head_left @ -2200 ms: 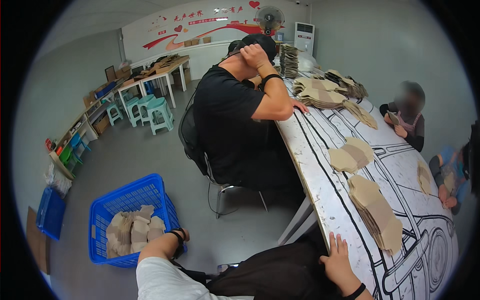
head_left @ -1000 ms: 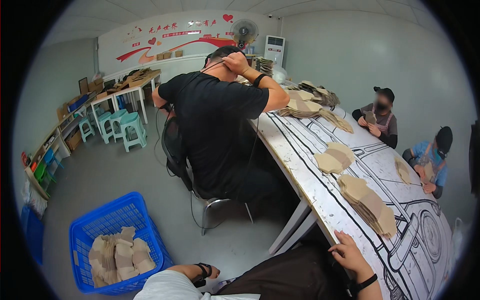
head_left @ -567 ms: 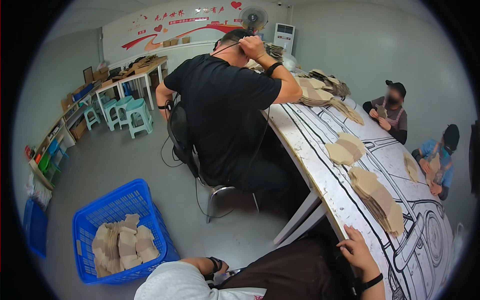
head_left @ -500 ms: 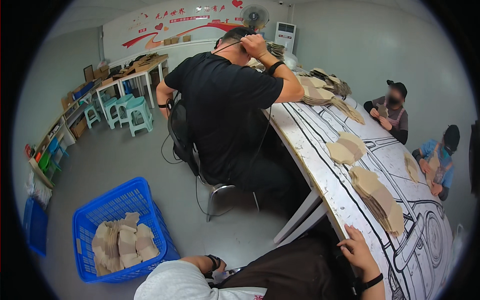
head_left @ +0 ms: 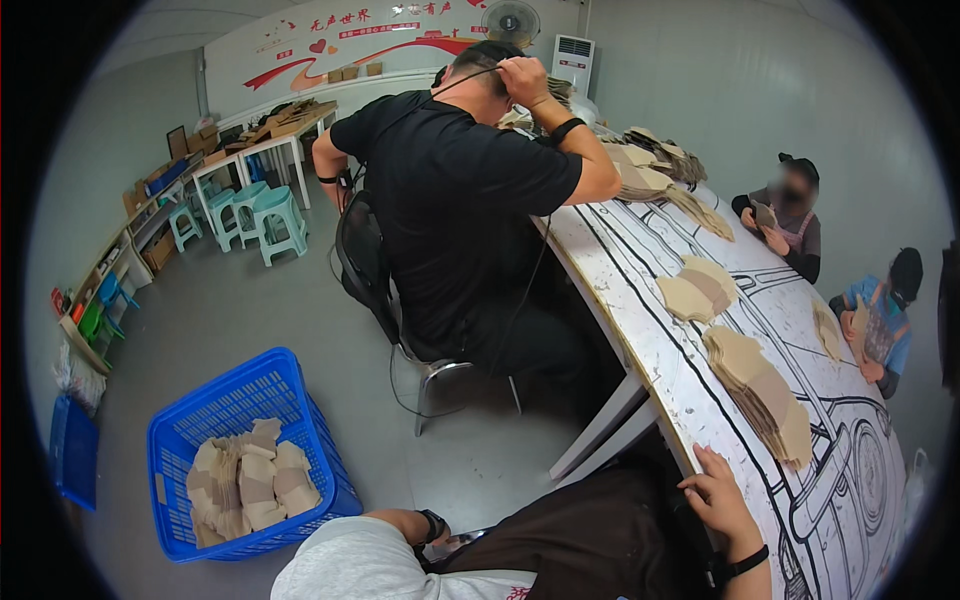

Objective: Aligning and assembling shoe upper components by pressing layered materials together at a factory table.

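Observation:
My right hand (head_left: 722,490) lies on the near edge of the white table (head_left: 690,390), fingers stretched and apart, holding nothing. A dark band circles its wrist. Farther along the tabletop is a stack of beige and tan cut pieces (head_left: 758,395), cloth or paper-like; a smaller stack (head_left: 698,289) lies beyond it. Low beside my lap is my left hand (head_left: 437,535), with a dark band on the wrist. Its fingers are mostly hidden. A shiny flat object (head_left: 460,541) shows next to it, too little visible to name.
A blue basket (head_left: 285,375) holding similar beige pieces stands on the floor to the left. A person in black (head_left: 450,180) sits ahead on a chair, thin cables hanging down. Two people (head_left: 790,215) handle pieces across the table. Pale green stools (head_left: 279,222) stand far left.
The view has shifted slightly. The person in black has moved a little to the right, arm still raised to the head. Both my hands stay about where they were.

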The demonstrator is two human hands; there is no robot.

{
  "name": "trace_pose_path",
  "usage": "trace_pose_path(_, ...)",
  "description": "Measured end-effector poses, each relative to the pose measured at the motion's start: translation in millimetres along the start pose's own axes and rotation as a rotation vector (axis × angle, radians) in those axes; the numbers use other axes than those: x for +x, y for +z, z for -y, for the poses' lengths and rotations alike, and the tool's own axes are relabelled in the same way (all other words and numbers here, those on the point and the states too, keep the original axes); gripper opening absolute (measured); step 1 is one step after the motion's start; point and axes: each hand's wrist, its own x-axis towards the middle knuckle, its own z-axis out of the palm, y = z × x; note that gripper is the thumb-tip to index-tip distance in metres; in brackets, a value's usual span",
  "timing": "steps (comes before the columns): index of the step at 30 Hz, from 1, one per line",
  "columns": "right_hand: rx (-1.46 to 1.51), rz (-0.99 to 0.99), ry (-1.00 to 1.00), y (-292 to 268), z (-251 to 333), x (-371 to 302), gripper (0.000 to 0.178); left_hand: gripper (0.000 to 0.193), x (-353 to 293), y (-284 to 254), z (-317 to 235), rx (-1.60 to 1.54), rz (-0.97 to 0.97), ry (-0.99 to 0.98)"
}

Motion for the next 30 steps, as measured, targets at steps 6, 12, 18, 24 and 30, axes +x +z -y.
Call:
trace_pose_path(6,-0.005,-0.002,-0.007,0,1,1,0.013,0.035,0,-4,9,0.048,-0.055,-0.010)
trace_pose_path(12,-0.099,-0.007,-0.045,4,-3,1,0.018,0.035,-21,-55,38,0.110,-0.111,-0.005)
trace_pose_path(18,-0.250,-0.029,-0.047,-1,-1,-9,0.028,0.039,-139,-314,122,-0.745,-1.364,-0.548)
trace_pose_path(24,-0.168,-0.030,-0.032,4,2,1,0.031,0.088,-229,-383,142,-1.904,-1.682,0.263)
trace_pose_path(30,-0.150,-0.023,-0.013,5,6,10,0.031,0.096,-257,-396,119,-1.988,-1.502,0.435)
